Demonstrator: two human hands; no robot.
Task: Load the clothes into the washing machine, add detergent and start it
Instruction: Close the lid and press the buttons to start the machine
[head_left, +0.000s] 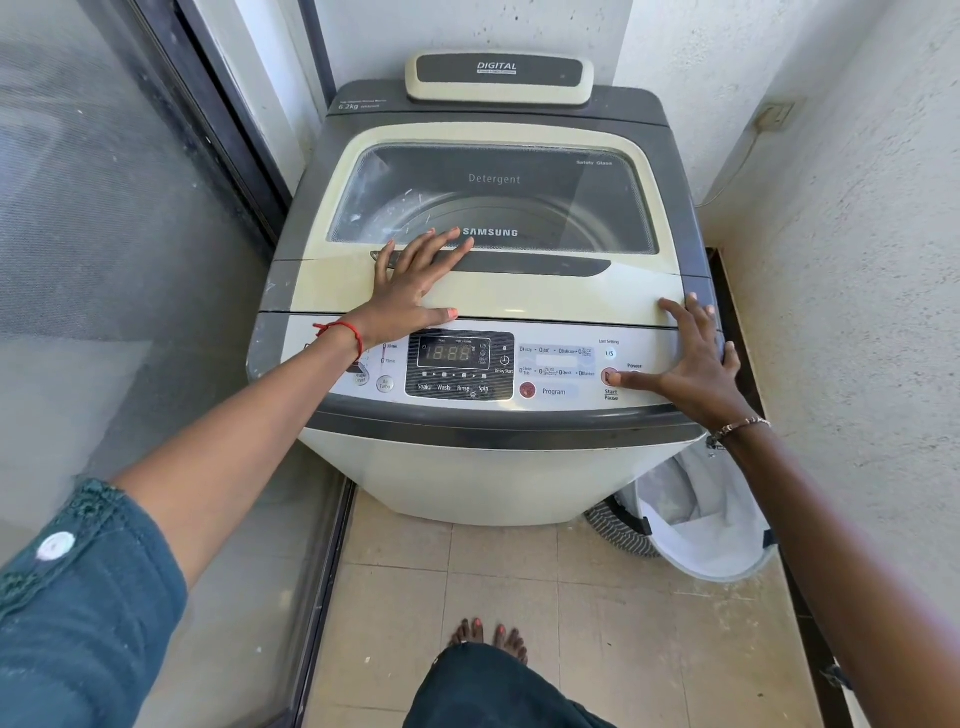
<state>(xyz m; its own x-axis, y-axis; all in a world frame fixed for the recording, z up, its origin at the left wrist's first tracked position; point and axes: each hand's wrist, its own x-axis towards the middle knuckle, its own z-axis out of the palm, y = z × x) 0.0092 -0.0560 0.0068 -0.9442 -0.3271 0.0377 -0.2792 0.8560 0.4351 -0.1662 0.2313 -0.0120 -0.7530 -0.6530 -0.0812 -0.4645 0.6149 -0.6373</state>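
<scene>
Both hands spread flat: left hand (410, 291) on lid (519, 296), right hand (696, 358) thumbing Start button (609, 376).

A teal sleeve (78, 587) with an embroidered edge and a white button (54, 545) covers the left upper arm; a red thread (343, 332) circles the left wrist, a thin beaded bracelet (737, 428) the right, and dark teal cloth (483, 691) hangs above bare toes with pink-painted nails
</scene>
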